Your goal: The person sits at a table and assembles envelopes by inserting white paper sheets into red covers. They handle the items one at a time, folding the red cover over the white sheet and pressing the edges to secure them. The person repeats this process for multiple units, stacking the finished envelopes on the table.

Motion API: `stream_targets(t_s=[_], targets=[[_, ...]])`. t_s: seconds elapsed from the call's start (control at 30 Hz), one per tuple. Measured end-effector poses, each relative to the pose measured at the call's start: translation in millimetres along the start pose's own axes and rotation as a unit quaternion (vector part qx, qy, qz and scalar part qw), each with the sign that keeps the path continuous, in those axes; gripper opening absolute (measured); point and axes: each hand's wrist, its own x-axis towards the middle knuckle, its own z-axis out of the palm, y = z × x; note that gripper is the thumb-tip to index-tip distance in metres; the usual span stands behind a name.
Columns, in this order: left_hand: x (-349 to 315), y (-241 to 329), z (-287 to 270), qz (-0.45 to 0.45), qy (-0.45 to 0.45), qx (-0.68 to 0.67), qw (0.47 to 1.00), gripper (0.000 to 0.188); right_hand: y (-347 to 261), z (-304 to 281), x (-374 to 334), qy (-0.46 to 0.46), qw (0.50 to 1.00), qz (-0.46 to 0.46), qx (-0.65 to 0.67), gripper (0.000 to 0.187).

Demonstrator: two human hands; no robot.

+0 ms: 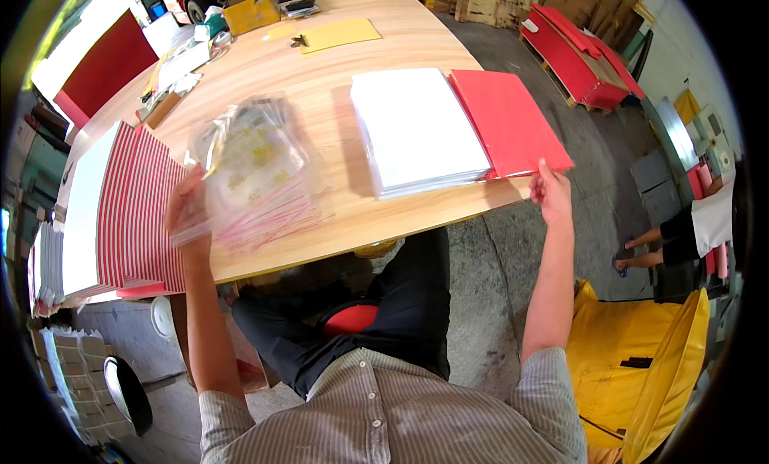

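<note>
My left hand (186,204) is closed on the edge of a clear plastic bag (196,228), beside a loose pile of clear plastic bags (256,148) with pink edges. Left of that hand stands a tall stack of red and white layers (140,208), pale on top. To the right lies a stack of white packets (420,132) in clear wrapping. A red packet (509,120) rests against its right side and reaches the table edge. My right hand (551,193) has its fingers curled at the red packet's near edge, touching it; its thumb is hard to see.
Farther back on the wooden table (336,236) are a yellow sheet (344,35) with a black clip, a yellow box (251,12) and scattered tools. A yellow bin (633,360) stands at my right. Another person (709,224) is at the far right.
</note>
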Motion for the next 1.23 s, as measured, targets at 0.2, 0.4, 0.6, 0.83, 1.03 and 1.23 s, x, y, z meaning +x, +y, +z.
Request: stream_targets(t_s=[0.2, 0.4, 0.6, 0.83, 1.03, 1.23], targets=[[-62, -14, -2, -0.184, -0.043, -0.077, 0.979, 0.015, 39, 41, -86, 0.005, 0.996, -0.085, -0.005, 0.048], [-102, -18, -8, -0.125, -0.148, 0.179, 0.965, 0.017, 81, 125, -175, -0.181, 0.983, 0.011, -0.015, 0.038], [-101, 14, -6, -0.047, -0.188, 0.237, 0.952, 0.012, 135, 192, -217, -0.417, 0.900, 0.126, 0.003, 0.035], [-103, 17, -22, -0.022, -0.264, 0.278, 0.924, 0.017, 139, 262, -222, -0.457, 0.861, 0.213, 0.066, 0.045], [-95, 9, -24, -0.041, -0.323, 0.288, 0.900, 0.023, 151, 293, -230, -0.389, 0.888, 0.213, 0.119, 0.026], [-96, 13, -30, -0.023, -0.357, 0.384, 0.851, 0.032, 155, 293, -238, -0.364, 0.895, 0.212, 0.144, 0.021]])
